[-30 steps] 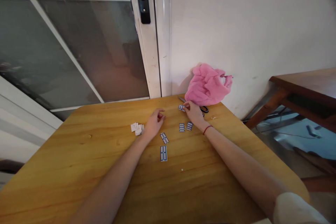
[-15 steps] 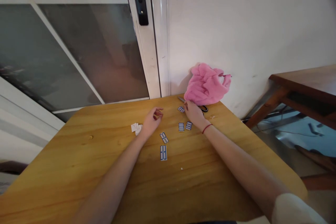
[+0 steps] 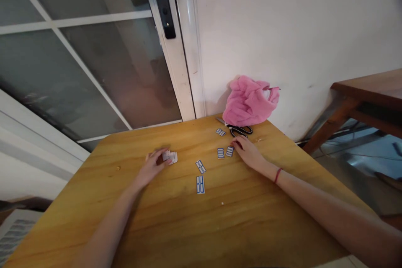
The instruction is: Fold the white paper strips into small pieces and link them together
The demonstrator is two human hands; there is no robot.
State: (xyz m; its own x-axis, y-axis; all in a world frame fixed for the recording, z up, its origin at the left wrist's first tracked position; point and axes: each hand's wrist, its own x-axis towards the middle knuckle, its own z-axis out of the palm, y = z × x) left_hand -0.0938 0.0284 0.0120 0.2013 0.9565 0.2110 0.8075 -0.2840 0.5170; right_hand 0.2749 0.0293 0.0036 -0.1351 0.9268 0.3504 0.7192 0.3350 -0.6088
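My left hand has its thumb and fingers closed about a small pile of white paper pieces on the wooden table. My right hand, a red cord round its wrist, has its bent fingertips at the upper right edge of a small blue-and-white label sheet; part of the grip is hidden. Close to its left lies a similar label sheet. Another label sheet lies further back beside black-handled scissors. Nearer me are a tilted label sheet and an upright-lying label sheet.
A pink plush cloth sits at the table's back edge against the wall, over part of the scissors. A small yellowish object lies at left and a white scrap in front. Behind stands a glazed door with a black handle.
My left hand has moved left to the white paper pieces, which sit closer together. My right hand has come back from the rear label sheet and scissors to the right-hand label sheet. The view shifted slightly.
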